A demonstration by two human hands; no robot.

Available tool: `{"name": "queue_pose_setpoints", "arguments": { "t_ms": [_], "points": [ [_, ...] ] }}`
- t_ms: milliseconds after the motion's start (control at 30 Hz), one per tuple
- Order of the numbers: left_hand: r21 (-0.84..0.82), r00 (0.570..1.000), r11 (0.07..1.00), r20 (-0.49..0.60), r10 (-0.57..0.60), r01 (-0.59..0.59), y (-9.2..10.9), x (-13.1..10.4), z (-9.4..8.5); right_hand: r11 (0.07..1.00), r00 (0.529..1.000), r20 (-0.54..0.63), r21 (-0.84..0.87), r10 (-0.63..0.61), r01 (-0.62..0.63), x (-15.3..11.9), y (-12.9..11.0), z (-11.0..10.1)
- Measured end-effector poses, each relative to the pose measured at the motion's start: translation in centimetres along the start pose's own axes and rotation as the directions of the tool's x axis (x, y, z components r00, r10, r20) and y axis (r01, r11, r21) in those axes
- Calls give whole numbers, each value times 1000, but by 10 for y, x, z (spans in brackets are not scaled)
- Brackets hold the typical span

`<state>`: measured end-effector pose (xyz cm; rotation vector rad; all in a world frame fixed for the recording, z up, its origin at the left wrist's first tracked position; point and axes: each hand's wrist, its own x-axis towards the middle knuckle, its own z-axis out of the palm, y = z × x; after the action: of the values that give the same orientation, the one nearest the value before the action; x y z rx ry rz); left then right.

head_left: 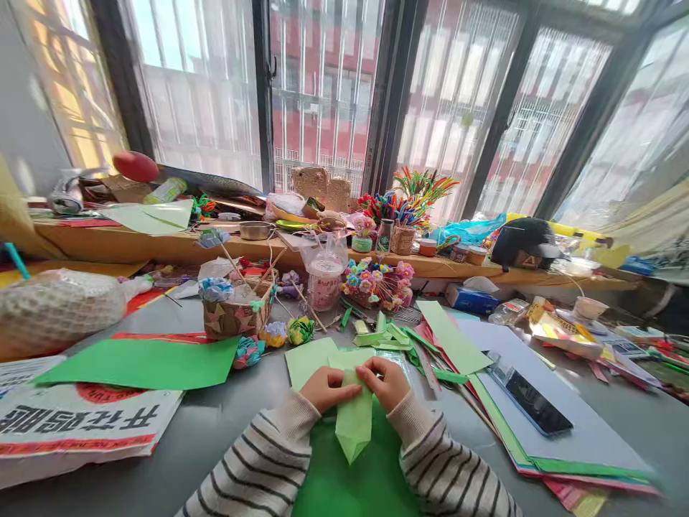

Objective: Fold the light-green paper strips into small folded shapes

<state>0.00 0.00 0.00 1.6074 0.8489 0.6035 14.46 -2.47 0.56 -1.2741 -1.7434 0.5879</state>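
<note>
Between my hands is a light green folded paper [354, 424], a narrow strip whose lower end comes to a point toward me. My left hand [329, 388] pinches its left edge with the thumb laid across it. Fingers of my right hand [386, 382] grip the upper right edge. Beneath lies a darker green sheet [344, 488]. Just beyond my left hand rests a light green paper piece [308, 359]. Folded green paper strips [383, 334] are heaped past my right hand.
A phone [530, 395] lies on stacked coloured paper [586, 438] at right. At left are a green sheet [140, 361] and a printed bag [80, 424]. A cardboard basket [231, 316], a plastic cup [325, 281] and handmade flowers [377, 281] stand along the back, below a cluttered windowsill [161, 244].
</note>
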Motion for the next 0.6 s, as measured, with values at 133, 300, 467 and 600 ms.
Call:
{"name": "queue_pose_setpoints", "arguments": {
  "t_ms": [133,300,467,600],
  "points": [
    [-22,1000,1000,-4,-8,8,1,0,2,995,997,-61,-93,-54,48,1,1,6],
    [-111,999,994,-44,0,-4,0,0,1,997,997,-79,-81,-23,17,1,1,3],
    [-143,994,990,-104,-13,-2,0,0,2,996,998,12,-65,-58,58,1,3,0],
    [-155,995,988,-103,-1,-15,1,-1,2,996,998,9,-60,-65,65,1,5,2]
  ]
}}
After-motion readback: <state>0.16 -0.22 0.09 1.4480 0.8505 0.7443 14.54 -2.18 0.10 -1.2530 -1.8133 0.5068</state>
